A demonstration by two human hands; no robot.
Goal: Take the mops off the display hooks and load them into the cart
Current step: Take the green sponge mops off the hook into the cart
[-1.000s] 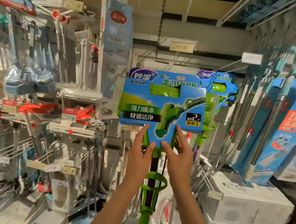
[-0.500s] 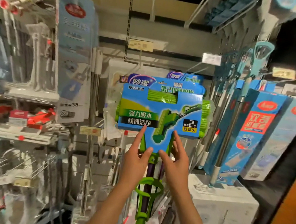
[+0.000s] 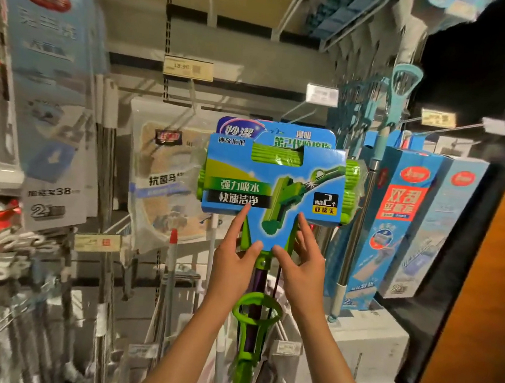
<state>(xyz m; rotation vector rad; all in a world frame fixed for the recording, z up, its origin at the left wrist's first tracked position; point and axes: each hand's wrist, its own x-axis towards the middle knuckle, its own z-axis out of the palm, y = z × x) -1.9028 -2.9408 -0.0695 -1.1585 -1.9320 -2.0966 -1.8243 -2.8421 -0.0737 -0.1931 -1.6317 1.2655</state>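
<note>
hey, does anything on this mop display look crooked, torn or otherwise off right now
Nothing clearly damaged. The green mop sits upright between both hands, its blue card flat and intact. The clear wrap at the sponge's right end looks crinkled and loose. The left shelves are too blurred to judge.

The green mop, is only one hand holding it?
No, both the left hand and the right hand pinch the lower end of the green mop packaging card, one on each side.

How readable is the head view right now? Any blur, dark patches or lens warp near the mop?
Head view: the green mop's blue card and both hands are sharp and well lit; the left racks smear with motion blur; the upper right corner falls black; wide-angle warp bends the orange panel.
</note>
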